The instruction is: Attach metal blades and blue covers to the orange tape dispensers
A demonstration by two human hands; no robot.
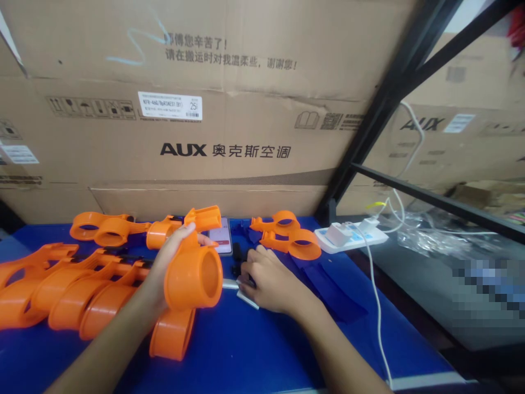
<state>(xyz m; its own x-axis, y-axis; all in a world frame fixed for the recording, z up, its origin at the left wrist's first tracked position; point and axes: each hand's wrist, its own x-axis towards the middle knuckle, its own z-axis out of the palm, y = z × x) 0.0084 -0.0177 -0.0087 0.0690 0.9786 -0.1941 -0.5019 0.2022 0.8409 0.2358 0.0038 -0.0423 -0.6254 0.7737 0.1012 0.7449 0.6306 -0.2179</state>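
My left hand (161, 269) is closed around an orange plastic part (192, 276), a wide hollow ring with an arm and a square-edged end, held above the table. To its right, my right hand (268, 278) reaches down to the tabletop with its fingers curled together. Something dark shows at those fingertips, but its kind is hidden. Small black pieces (237, 253) lie just beyond the right hand, and a light metal strip (248, 299) is beside its fingers. Under my left forearm and to its left lie several similar orange parts (69, 290).
More orange ring parts (303, 243) lie at the back right, others (112, 231) at the back left. A phone (225, 249) rests behind my hands on the blue table (246, 355). A white power strip (353, 236) with cables sits at the right edge. Large cardboard boxes (229, 180) stand behind.
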